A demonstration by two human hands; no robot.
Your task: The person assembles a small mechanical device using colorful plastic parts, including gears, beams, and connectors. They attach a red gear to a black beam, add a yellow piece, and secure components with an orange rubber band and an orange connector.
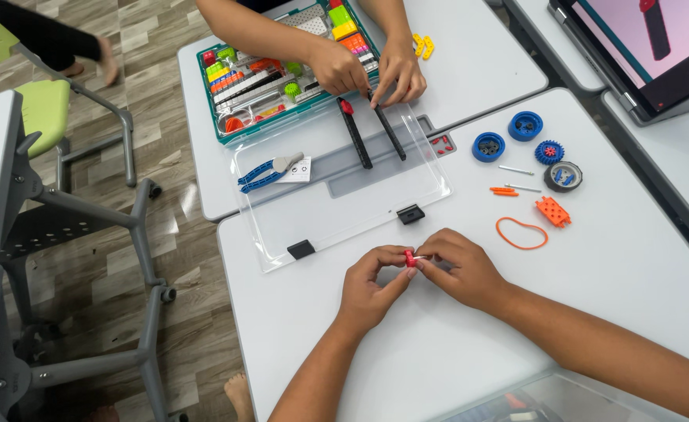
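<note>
Lower centre of frame: left hand [366, 289] and right hand [458, 270] fingertips pinched together on red piece [410, 259], held just above white table [594, 297]. Right: orange band [521, 233], blue wheels [506, 136]. Top: another person's hands on black beams [372, 133].

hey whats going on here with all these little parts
A person pinches a small red piece between the left hand and right hand over a white table. To the right lie blue wheels, an orange rubber band and an orange block. Across the table, another person's hands touch two long black bars on the clear lid of an open parts box. Blue pliers lie on that lid.
</note>
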